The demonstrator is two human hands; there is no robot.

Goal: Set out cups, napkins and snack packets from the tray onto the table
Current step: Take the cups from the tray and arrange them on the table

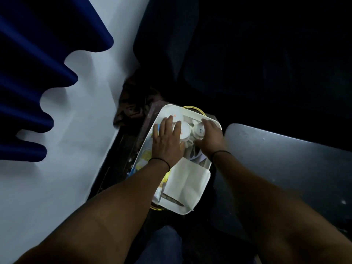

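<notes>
Cups — under both hands' fingers

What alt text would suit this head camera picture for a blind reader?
Two bare hands, left hand and right hand, rest on white cups in a white tray, beside a folded napkin. The surroundings are dim.

White tray holds white cups upside down at its far end, a folded white napkin at its near right corner, yellow packets along its left edge
</notes>
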